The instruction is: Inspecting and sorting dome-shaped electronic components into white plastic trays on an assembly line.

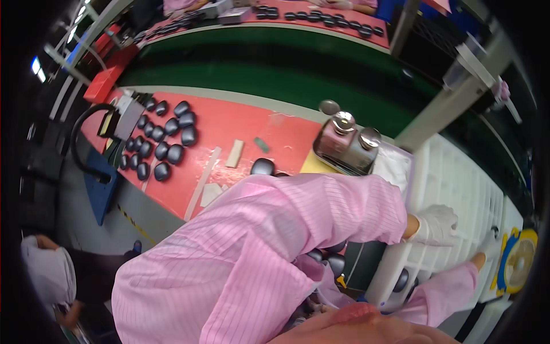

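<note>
Both my hands wear white gloves and are over a white compartmented tray (458,178) at the right. My left hand (436,225) reaches across my body and rests on the dividers, fingers curled; what they hold, if anything, is hidden. Farther right, my right hand (490,246) is at the tray's outer edge, its fingertips closed at a small dark object (495,231) that is partly hidden. A dark rounded case (402,280) sits in a near compartment of the tray.
Several dark rounded cases (162,151) lie on the pink mat (229,109) at left. Two metal-topped dispenser bottles (346,140) stand in a holder near the tray. A yellow-and-blue round device (518,261) is at far right. Other people work across the green divider (263,63).
</note>
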`<state>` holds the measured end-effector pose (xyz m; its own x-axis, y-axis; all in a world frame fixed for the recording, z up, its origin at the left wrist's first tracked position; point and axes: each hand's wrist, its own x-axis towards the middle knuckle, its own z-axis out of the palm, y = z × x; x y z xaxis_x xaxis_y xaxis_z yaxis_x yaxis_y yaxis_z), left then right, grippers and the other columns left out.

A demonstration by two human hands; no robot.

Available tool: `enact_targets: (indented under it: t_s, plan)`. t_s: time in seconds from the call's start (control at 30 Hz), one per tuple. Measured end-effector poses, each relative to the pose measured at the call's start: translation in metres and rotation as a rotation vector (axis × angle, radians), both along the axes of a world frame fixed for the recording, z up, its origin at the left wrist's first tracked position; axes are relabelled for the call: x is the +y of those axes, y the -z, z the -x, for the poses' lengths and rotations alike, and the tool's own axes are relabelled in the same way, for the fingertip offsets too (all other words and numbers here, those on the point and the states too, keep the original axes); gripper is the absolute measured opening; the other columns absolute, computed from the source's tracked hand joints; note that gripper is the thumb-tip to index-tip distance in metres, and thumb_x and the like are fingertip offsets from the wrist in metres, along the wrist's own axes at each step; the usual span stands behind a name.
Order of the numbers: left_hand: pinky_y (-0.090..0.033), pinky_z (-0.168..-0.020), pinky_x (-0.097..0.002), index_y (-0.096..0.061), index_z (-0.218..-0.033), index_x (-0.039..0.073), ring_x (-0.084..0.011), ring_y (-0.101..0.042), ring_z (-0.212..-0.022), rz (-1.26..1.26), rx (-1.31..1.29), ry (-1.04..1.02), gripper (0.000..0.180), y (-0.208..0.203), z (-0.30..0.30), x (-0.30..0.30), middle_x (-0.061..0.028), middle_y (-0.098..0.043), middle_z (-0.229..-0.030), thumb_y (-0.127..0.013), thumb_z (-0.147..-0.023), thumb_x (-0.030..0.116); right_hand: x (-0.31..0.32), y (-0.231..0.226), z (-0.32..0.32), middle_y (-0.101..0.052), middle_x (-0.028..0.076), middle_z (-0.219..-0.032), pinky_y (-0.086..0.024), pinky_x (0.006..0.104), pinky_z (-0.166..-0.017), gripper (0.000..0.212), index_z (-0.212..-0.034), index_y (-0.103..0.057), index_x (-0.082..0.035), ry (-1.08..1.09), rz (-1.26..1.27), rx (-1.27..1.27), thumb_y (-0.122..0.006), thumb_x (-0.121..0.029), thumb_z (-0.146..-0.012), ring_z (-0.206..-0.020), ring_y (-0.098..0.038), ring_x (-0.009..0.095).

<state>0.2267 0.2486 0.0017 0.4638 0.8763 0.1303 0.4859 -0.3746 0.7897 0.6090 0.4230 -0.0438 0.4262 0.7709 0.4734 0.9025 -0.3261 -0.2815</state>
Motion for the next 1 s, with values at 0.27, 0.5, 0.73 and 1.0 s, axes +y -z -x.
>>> enact_targets:
  t_s: [0.27,0.5,0.73,1.0]
  plan:
    - [-0.044,-0.089,-0.0344,-0.042,-0.123,0.001,-0.0276,-0.055,-0.1,0.132,-0.745,-0.096,0.072,0.001,-0.039,-0.009,-0.018,-0.056,-0.106,-0.075,-0.071,0.037,-0.128,-0.111,0.104,-0.052,0.01,-0.122,-0.037,0.0284,-0.098,0.037,-0.124,-0.049,0.005,-0.789,0.173,0.86,-0.053,-0.011,-0.091,-0.114,-0.049,0.018]
    - [-0.049,-0.067,-0.0311,-0.052,-0.11,0.0,-0.0191,-0.063,-0.077,0.273,-0.741,-0.13,0.043,-0.003,-0.001,0.014,-0.0138,-0.062,-0.087,-0.069,-0.076,0.019,-0.078,-0.099,0.147,-0.065,0.007,-0.105,-0.044,0.0283,-0.088,0.033,-0.113,-0.062,-0.001,-0.894,0.128,0.669,-0.053,-0.025,-0.092,-0.095,-0.058,0.015]
    - [-0.049,-0.063,-0.032,-0.05,-0.104,0.001,-0.0198,-0.063,-0.066,0.275,-0.598,-0.101,0.039,-0.006,-0.016,0.001,-0.013,-0.062,-0.078,-0.069,-0.078,0.023,-0.03,-0.044,-0.069,-0.062,0.019,-0.11,-0.045,0.0406,-0.088,0.039,-0.111,-0.064,-0.01,0.112,-0.119,0.073,-0.044,-0.036,-0.089,-0.104,-0.058,0.036]
    - [-0.047,-0.079,-0.0404,-0.046,-0.113,0.003,-0.0373,-0.061,-0.089,0.251,-0.457,-0.035,0.042,-0.02,-0.017,-0.009,-0.0233,-0.062,-0.094,-0.062,-0.079,0.022,0.027,0.007,-0.167,-0.068,0.018,-0.089,-0.05,0.04,-0.073,0.044,-0.098,-0.068,-0.004,0.04,0.311,-0.429,-0.046,-0.042,-0.088,-0.086,-0.065,0.034]
